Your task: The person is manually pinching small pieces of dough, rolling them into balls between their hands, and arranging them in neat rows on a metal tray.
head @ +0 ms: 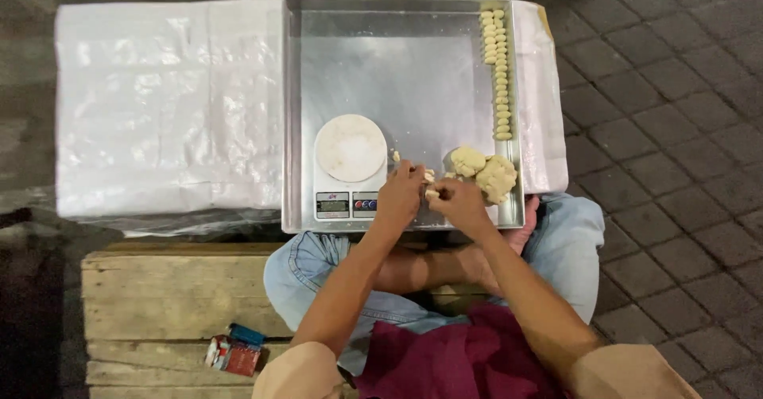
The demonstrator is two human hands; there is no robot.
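Note:
My left hand (400,195) and my right hand (458,201) meet over the near edge of a square metal tray (413,65), pinching a small piece of pale dough (430,178) between the fingertips. Two larger lumps of dough (485,172) lie in the tray just right of my hands. A small white kitchen scale (350,167) with a round platform stands in the tray to the left of my left hand. Along the tray's right wall runs a row of several small shaped dough pieces (498,65).
The tray rests on a surface covered in white plastic sheeting (167,105). I sit cross-legged on a wooden pallet (175,296), where a small red and blue packet (234,351) lies. Grey paving stones (675,129) lie to the right.

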